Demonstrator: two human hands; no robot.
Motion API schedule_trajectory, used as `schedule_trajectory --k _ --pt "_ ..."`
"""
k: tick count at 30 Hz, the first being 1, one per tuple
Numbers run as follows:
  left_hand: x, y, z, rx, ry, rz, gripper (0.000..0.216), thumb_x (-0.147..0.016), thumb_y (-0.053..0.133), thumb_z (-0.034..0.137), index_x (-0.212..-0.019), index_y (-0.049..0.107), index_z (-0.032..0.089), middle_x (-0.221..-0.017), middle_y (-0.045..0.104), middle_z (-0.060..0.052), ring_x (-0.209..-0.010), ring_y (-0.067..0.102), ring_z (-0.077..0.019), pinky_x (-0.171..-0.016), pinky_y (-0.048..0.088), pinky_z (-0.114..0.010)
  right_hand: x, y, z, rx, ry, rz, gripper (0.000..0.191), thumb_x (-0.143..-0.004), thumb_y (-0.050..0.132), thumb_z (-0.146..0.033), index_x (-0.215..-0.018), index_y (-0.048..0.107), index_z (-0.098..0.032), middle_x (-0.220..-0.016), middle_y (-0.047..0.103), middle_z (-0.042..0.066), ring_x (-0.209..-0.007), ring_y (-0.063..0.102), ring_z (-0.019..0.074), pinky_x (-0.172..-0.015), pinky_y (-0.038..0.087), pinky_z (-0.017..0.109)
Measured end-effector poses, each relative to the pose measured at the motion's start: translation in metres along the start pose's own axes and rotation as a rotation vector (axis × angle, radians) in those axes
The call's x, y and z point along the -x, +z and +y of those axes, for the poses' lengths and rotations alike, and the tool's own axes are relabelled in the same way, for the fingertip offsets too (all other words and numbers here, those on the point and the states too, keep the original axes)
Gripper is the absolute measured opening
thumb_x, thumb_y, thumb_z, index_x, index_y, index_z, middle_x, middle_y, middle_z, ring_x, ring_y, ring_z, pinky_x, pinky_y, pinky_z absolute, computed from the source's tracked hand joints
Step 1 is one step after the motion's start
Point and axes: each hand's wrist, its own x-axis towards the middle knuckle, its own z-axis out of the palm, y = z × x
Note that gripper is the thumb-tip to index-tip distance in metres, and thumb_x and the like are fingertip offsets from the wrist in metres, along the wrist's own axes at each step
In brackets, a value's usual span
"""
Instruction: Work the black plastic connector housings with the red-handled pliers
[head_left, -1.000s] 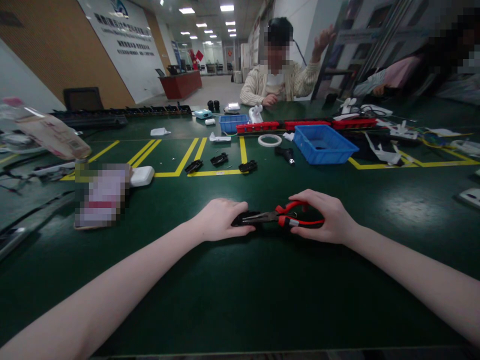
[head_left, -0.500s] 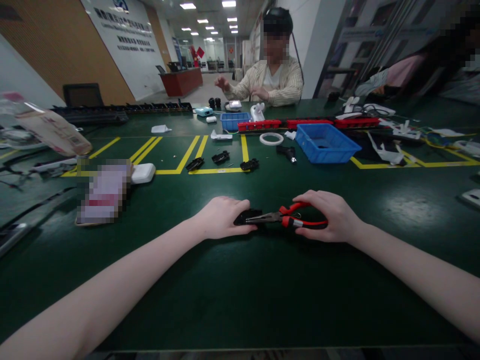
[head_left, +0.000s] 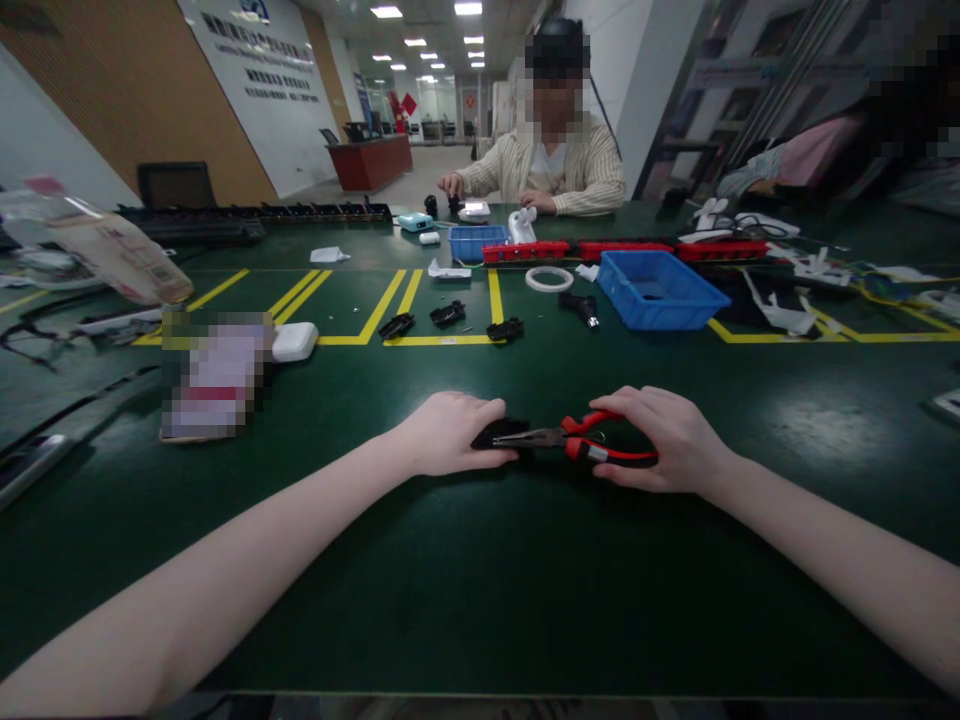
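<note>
My left hand is closed on a small black plastic part just above the green table, its thumb and fingers on either side. Wrapped round the red-and-black handles of long-nose pliers is my right hand. The pliers point left and their metal jaws lie against the black part; whether they grip anything on it I cannot tell. Beyond my hands lie three similar black parts, one on the left, one in the middle and one on the right.
Past the pliers stand a blue bin and a black tool-like object. A white ring lies near a red strip. On the left are a phone, a white case and a bottle. A person sits opposite.
My hands, the black part and the pliers keep nearly the same pose. The whole view has shifted slightly. The person opposite has lowered a raised hand to small black items on the table.
</note>
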Motion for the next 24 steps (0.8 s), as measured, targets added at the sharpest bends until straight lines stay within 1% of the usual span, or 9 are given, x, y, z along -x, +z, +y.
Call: schedule_trajectory --k 2,6,10,13,20,24 --pt "-0.0003 0.0007 -0.0003 -0.007 0.006 0.003 0.032 -0.09 0.05 0.05 -0.089 0.052 0.018 -0.076 0.062 0.0 -0.064 0.057 -0.0152 -0.059 0.038 -0.025 -0.0017 -0.0019 -0.0005 0.02 -0.029 0.017 0.052 -0.081 0.058 -0.05 -0.117 0.051 -0.013 -0.09 0.066 0.011 -0.072 0.061 0.0197 -0.063 0.048 0.033" --pt "-0.0008 0.0004 0.0 -0.023 0.005 0.001 0.034 -0.091 0.048 0.052 -0.089 0.052 0.018 -0.075 0.063 -0.001 -0.063 0.057 -0.0157 -0.057 0.037 -0.025 -0.0024 -0.0041 0.0026 0.032 -0.043 -0.016 0.055 -0.083 0.056 -0.05 -0.121 0.05 -0.011 -0.09 0.065 0.012 -0.07 0.06 0.0183 -0.061 0.048 0.031" --pt "-0.0008 -0.0009 0.0009 -0.042 -0.001 -0.011 0.034 -0.091 0.047 0.052 -0.09 0.052 0.018 -0.075 0.063 0.0 -0.063 0.057 -0.0159 -0.058 0.038 -0.025 -0.0003 -0.0022 0.0071 -0.003 -0.016 -0.022 0.049 -0.082 0.055 -0.052 -0.114 0.053 -0.014 -0.091 0.065 0.011 -0.07 0.059 0.0181 -0.062 0.046 0.032" --pt "-0.0009 -0.0011 0.0005 -0.043 0.002 -0.013 0.035 -0.091 0.047 0.053 -0.091 0.053 0.018 -0.075 0.063 -0.001 -0.063 0.058 -0.016 -0.058 0.038 -0.025 0.0003 -0.0006 0.0081 -0.024 -0.006 -0.027 0.049 -0.082 0.056 -0.052 -0.112 0.053 -0.014 -0.091 0.064 0.01 -0.071 0.058 0.018 -0.063 0.046 0.032" --pt "-0.0012 -0.0004 0.0003 -0.028 0.017 0.008 0.036 -0.091 0.048 0.052 -0.088 0.054 0.017 -0.074 0.063 -0.001 -0.062 0.057 -0.0159 -0.057 0.036 -0.024 0.001 -0.0001 0.0072 -0.055 0.021 -0.015 0.05 -0.081 0.059 -0.048 -0.118 0.05 -0.015 -0.097 0.063 0.012 -0.083 0.06 0.0216 -0.07 0.048 0.035" --pt "-0.0008 -0.0003 0.0006 -0.016 0.012 0.004 0.035 -0.091 0.048 0.052 -0.088 0.054 0.017 -0.074 0.063 -0.001 -0.062 0.057 -0.0157 -0.057 0.036 -0.024 0.002 0.0001 0.0072 -0.09 0.044 -0.017 0.05 -0.08 0.061 -0.046 -0.119 0.049 -0.017 -0.098 0.063 0.011 -0.085 0.06 0.0223 -0.071 0.049 0.036"
